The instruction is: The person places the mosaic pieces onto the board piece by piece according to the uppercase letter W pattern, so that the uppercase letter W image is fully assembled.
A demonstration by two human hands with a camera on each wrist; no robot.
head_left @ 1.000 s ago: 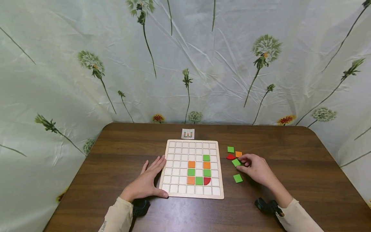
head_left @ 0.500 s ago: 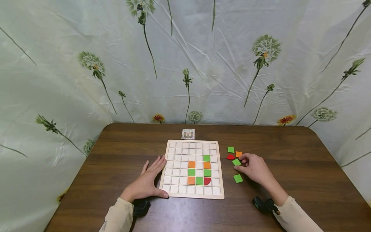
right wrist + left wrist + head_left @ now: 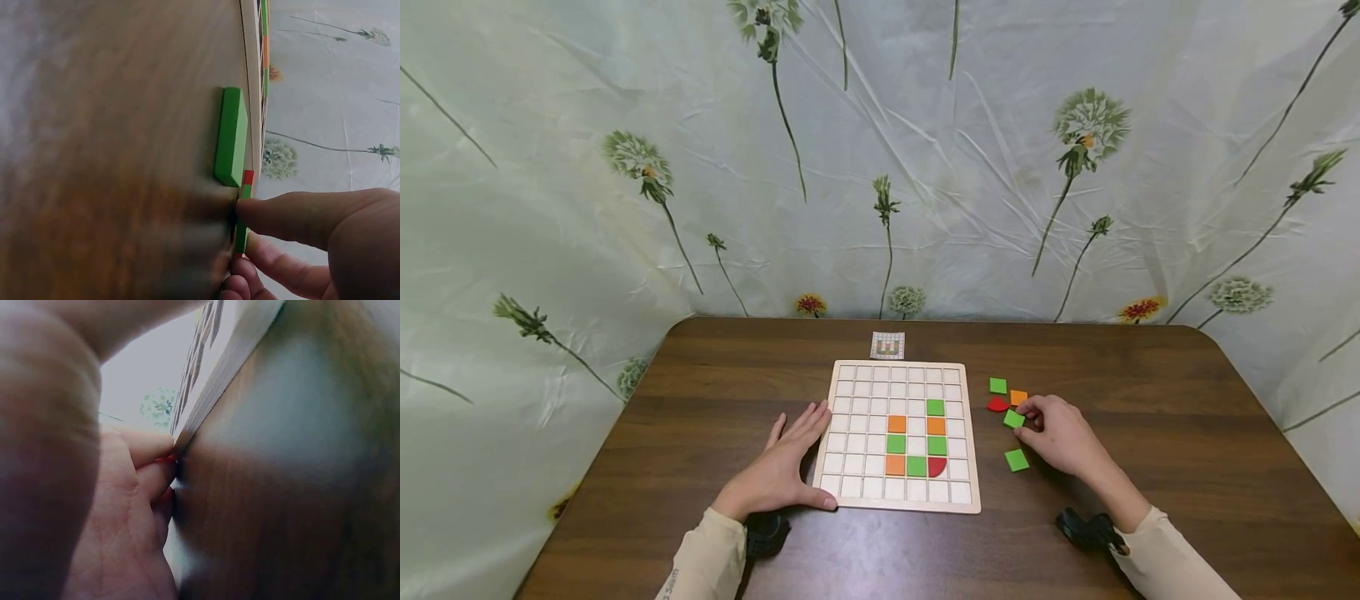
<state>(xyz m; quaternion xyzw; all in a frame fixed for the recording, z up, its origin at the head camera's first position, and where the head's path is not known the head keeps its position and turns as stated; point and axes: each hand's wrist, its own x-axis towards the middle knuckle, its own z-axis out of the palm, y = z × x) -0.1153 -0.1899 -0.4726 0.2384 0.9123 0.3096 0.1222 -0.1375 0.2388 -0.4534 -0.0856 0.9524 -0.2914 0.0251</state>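
A right hand [image 3: 1062, 433] pinches a green square tile [image 3: 1013, 418] between thumb and fingertips, right of a gridded wooden board [image 3: 856, 444].
Whether the tile has left the dark wood table [image 3: 1157, 392] cannot be told; gripped only by thin edges, it could slip if the thumb rides over the top. An orange square tile [image 3: 1018, 397] and a red quarter-circle tile [image 3: 997, 404] sit just beside the fingertips, so a brushing knuckle might scatter them. The left hand [image 3: 786, 473], fingers spread apart, touches the board's left edge, thumb at the near corner; a hard sideways push there could skew the board, perhaps jolting its inset tiles [image 3: 936, 426].
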